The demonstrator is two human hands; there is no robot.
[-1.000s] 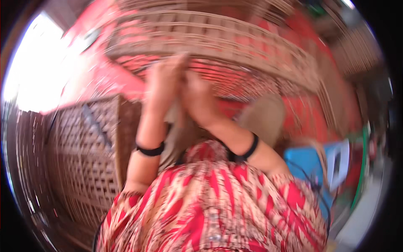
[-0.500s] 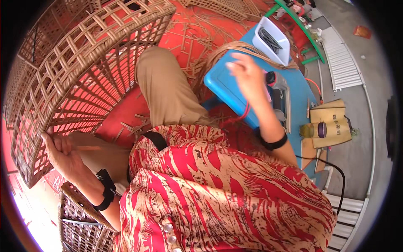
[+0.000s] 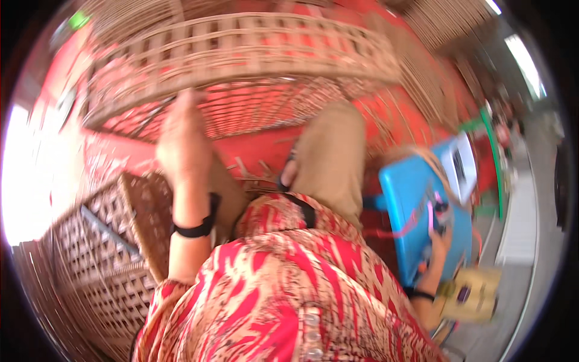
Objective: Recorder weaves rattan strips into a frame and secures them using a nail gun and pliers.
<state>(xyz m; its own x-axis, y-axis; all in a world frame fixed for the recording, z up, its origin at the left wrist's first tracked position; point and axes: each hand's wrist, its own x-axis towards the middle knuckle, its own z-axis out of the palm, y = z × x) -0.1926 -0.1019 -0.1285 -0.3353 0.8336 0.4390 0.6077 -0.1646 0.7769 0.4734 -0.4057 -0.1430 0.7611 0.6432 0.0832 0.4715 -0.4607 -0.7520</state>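
Observation:
A large woven wicker basket (image 3: 253,51) lies across the far side, tipped so that its lattice shows. My left hand (image 3: 184,136) is closed at the near rim of this basket, its fingertips smeared by motion. On the blue stool (image 3: 401,187) to the right is a dark air staple gun (image 3: 443,211) with a red hose. My right hand (image 3: 440,242) appears closed around the staple gun, though blur hides the exact finger positions.
Another wicker basket (image 3: 102,241) stands at my left. A white bin (image 3: 461,166) and cane strands (image 3: 431,160) sit on the stool's far end. Loose cane strips litter the red floor. A tan bag (image 3: 470,295) is beyond the stool, near a green frame (image 3: 491,157).
The view has swung left, so the basket now lies ahead and the stool farther right. My right hand has come from open above the stool down onto the staple gun. My left stays at the basket.

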